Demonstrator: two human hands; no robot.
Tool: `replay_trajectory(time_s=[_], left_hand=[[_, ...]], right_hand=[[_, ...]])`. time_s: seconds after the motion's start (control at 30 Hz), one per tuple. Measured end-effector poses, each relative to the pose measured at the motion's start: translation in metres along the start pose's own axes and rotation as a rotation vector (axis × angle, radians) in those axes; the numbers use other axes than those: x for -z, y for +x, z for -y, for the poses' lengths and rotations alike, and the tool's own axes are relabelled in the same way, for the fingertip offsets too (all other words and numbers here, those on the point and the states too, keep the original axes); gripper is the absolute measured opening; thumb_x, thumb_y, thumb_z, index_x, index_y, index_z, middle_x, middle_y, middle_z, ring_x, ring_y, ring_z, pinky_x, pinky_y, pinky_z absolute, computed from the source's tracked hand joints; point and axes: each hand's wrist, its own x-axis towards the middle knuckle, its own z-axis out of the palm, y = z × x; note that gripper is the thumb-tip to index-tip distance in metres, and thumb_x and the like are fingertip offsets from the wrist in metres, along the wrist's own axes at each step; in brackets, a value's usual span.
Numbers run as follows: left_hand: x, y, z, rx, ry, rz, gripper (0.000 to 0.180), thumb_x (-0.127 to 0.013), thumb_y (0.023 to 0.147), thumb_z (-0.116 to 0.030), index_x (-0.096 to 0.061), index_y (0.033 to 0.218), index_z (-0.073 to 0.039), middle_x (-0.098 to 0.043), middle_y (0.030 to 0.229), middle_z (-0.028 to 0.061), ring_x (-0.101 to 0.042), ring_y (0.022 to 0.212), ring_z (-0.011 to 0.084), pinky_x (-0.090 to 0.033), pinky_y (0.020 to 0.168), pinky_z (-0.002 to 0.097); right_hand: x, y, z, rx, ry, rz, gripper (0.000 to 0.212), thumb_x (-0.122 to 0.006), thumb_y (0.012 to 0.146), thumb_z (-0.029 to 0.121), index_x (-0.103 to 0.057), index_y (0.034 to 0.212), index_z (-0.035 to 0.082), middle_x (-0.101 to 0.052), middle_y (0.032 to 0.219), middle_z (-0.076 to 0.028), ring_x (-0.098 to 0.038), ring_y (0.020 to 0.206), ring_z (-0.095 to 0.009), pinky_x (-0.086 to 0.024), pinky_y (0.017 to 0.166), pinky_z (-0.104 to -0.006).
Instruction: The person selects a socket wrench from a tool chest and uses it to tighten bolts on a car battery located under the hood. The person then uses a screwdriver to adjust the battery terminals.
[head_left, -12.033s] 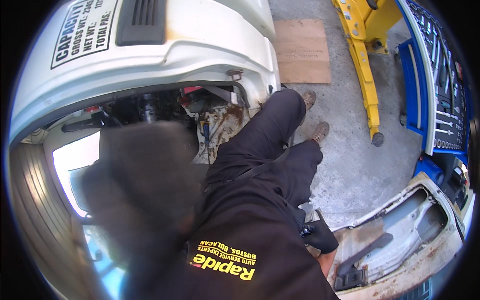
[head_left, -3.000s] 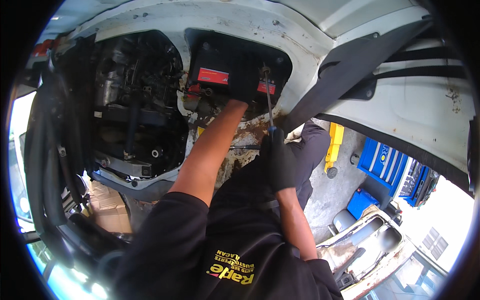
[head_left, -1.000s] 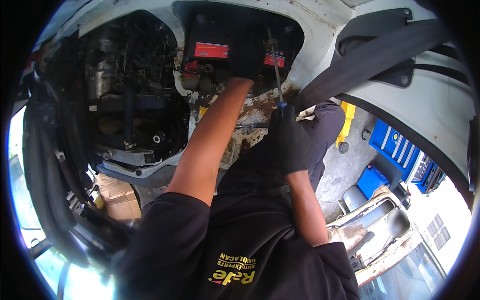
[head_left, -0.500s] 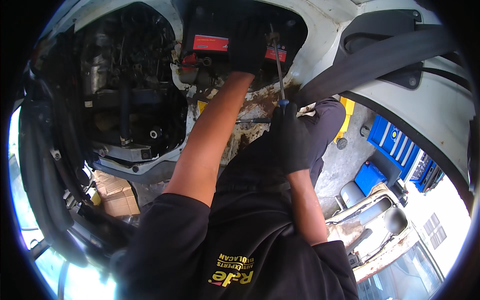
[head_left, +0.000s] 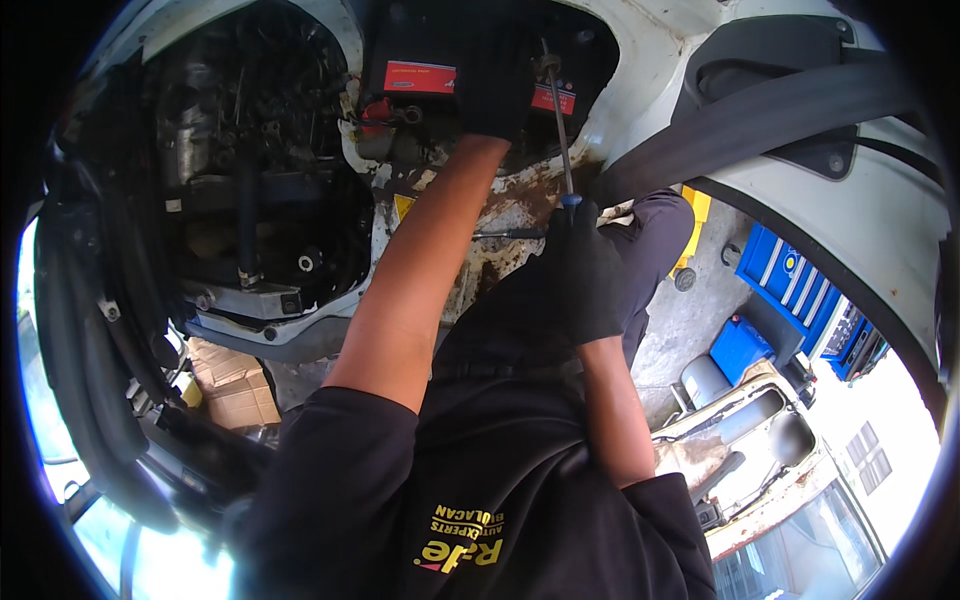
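A black battery (head_left: 420,79) with red labels sits in the recess ahead of me. My left hand (head_left: 496,95), in a black glove, reaches over it. Dark on dark, its fingers cannot be made out. My gloved right hand (head_left: 582,283) is wrapped round the handle of a long screwdriver (head_left: 562,142) with a blue collar. The shaft points forward, and its far end meets a brownish clamp-like piece (head_left: 548,66) at the battery's right side. A metal tool with a dark handle (head_left: 512,234) lies on the rusty panel just left of my right hand.
An open engine bay (head_left: 250,180) lies to the left. A loose cable end with a red cover (head_left: 378,115) is beside the battery. A thick dark seat belt (head_left: 740,130) crosses the right side. Flattened cardboard (head_left: 232,385) and a blue tool cabinet (head_left: 790,275) are lower down.
The whole view has shifted slightly. My right hand stays on the screwdriver, whose far end remains at the clamp-like piece. My left hand is still over the battery.
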Motion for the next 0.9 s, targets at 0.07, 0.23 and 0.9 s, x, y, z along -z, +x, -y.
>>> replay_trajectory(time_s=[0.07,0.23,0.9], left_hand=[[0.000,0.000,-0.004,0.035,-0.022,0.054,0.041,-0.066,0.080,-0.006,-0.073,0.120,-0.006,-0.070,0.132,0.0101,-0.060,0.131,0.0311,-0.042,0.116,0.0476],[-0.019,0.002,0.013,0.119,-0.066,0.089,0.040,-0.067,0.080,-0.006,-0.073,0.120,-0.006,-0.070,0.133,0.0107,-0.059,0.132,0.0309,-0.042,0.116,0.0479],[-0.007,-0.005,0.006,0.040,0.095,0.065,0.039,-0.065,0.083,-0.010,-0.071,0.121,-0.006,-0.069,0.130,0.0151,-0.063,0.125,0.0351,-0.047,0.109,0.0481]], right_hand=[[-0.002,0.006,-0.003,0.102,-0.001,-0.091,0.022,-0.053,0.106,0.030,-0.057,0.107,0.009,-0.071,0.077,-0.021,-0.069,0.071,-0.046,-0.055,0.065,-0.0576],[-0.011,0.072,0.011,0.246,-0.006,-0.171,0.023,-0.052,0.106,0.032,-0.058,0.111,0.010,-0.072,0.077,-0.021,-0.071,0.072,-0.046,-0.055,0.065,-0.0591],[-0.014,0.047,0.004,0.192,0.004,-0.132,0.024,-0.051,0.107,0.032,-0.061,0.109,0.010,-0.071,0.077,-0.022,-0.071,0.073,-0.045,-0.054,0.062,-0.0578]])
